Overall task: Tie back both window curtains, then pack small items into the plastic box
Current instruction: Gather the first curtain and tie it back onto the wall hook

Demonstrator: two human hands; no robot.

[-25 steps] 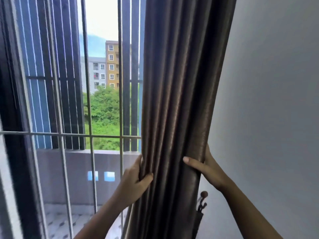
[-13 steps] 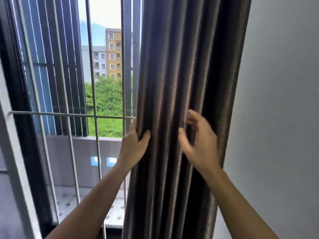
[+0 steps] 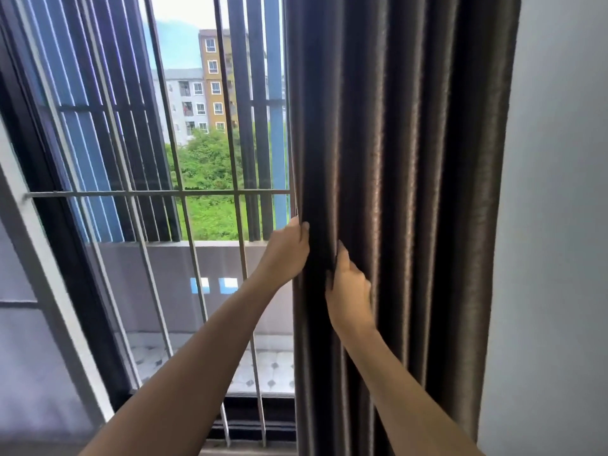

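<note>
Curtain point(image 3: 411, 159) of dark brown, slightly shiny cloth hangs in deep upright folds on the right side of a window. It fills the middle of the view from top to bottom, with a plain pale wall point(image 3: 559, 192) just to its right. A person stands facing it with both bare arms stretched forward and up. Their left hand point(image 3: 286, 255) is at the curtain's left edge, level with the lower part of the window. Its fingers point(image 3: 301, 227) are curled round that edge, so the hem runs through the grip. Their right hand point(image 3: 348, 291) is just beside it, a little lower and to the right, on the front of the cloth. Its thumb point(image 3: 342, 258) points up along a fold and the other fingers are bent into the pleat, pinching a ridge of fabric. One dark fold lies between the two hands, which do not touch. To the left of the curtain the window is uncovered, crossed by a grille point(image 3: 184, 193) of thin pale metal bars. Beyond it are a low balcony wall point(image 3: 171, 268), a patterned tiled balcony floor point(image 3: 276, 370), dark vertical slats point(image 3: 253, 126), green trees point(image 3: 207, 159) and apartment blocks point(image 3: 214, 77) under a bright sky.
</note>
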